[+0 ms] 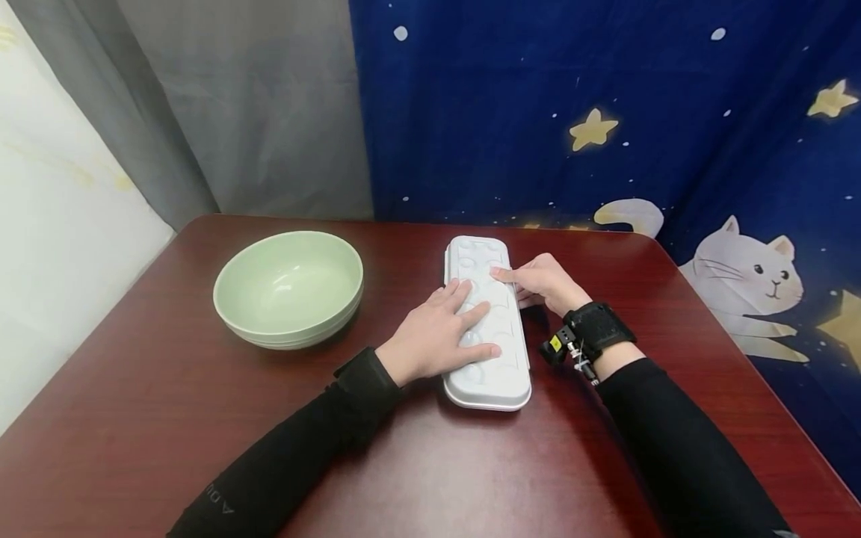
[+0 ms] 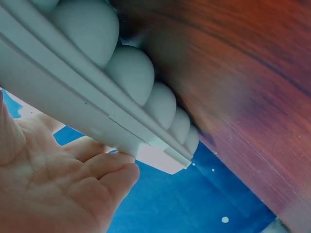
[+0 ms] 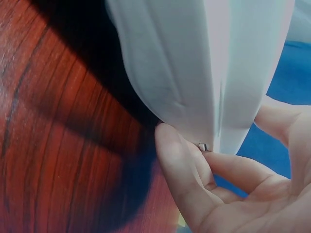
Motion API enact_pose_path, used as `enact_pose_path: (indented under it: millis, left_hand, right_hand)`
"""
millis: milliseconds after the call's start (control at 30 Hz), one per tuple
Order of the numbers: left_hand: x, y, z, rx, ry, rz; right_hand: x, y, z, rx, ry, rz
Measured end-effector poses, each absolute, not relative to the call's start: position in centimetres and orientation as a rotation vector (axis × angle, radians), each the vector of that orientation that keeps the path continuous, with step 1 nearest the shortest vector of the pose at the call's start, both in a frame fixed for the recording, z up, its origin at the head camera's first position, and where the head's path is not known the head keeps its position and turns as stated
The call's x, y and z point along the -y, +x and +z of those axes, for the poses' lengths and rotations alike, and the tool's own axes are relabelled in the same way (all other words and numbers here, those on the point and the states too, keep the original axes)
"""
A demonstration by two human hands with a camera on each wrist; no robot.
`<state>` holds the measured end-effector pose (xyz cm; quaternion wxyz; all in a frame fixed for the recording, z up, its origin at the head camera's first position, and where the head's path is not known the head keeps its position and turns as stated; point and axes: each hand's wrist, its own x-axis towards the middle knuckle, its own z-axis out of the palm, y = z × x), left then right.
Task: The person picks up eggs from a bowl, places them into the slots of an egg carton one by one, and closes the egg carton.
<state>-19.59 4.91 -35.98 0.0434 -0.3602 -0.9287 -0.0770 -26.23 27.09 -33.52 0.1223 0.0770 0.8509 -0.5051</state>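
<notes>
A long white ice tray (image 1: 487,377) with a lid of round bumps lies lengthwise on the table. Across the middle of its lid my left hand (image 1: 433,336) rests with fingers spread. My right hand (image 1: 548,280) grips the tray's right edge, thumb on top and other fingers below the rim. Rounded cups line the underside of the tray (image 2: 129,75) in the left wrist view, where the left hand (image 2: 63,189) shows its palm beside the lid. In the right wrist view, fingertips (image 3: 172,145) press against the tray's side near a small metallic-looking bit. The tray's inside is hidden.
A light green bowl (image 1: 289,288) stands left of the tray on the dark red wooden table (image 1: 168,418). Behind the table hang a grey curtain (image 1: 255,104) and a blue curtain (image 1: 484,112) with stars and a cat. A white wall (image 1: 60,246) borders the left.
</notes>
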Motion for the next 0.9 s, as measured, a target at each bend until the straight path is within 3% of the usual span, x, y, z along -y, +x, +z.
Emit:
enact_pose_path:
  millis: [900]
  left_hand:
    - [-4.5, -19.4, -35.5, 2.825, -1.111, -0.222]
  right_hand:
    - [-26.6, -24.4, -34.6, -2.540, 0.183, -1.526]
